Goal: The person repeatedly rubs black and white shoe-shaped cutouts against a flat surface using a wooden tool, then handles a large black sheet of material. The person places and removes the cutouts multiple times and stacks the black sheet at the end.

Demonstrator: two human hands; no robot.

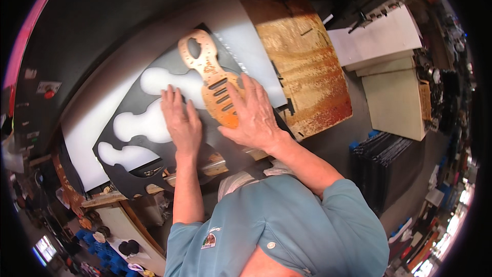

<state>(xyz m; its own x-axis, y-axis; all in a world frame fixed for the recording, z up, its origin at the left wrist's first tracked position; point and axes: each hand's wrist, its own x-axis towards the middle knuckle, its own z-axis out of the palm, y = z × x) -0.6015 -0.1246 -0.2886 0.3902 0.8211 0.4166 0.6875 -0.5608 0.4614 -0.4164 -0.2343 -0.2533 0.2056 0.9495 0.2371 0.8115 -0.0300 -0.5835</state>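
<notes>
My right hand lies over the right side of a sole-shaped, orange-tan cutting die, its fingers on the face and edge and its thumb by the near end. The die has a hole at its far end and several dark slots. It rests on a black sheet with several sole-shaped cutouts, through which a white board shows. To the left of the die, my left hand is spread flat on the sheet, near the cutouts, and holds nothing. What lies under my palms is hidden.
A worn yellow-brown board adjoins the white board at right. A dark machine body with green and red buttons curves along the far left. Stacked black sheets and pale boards stand at right. Cut sheet scraps hang at the near edge.
</notes>
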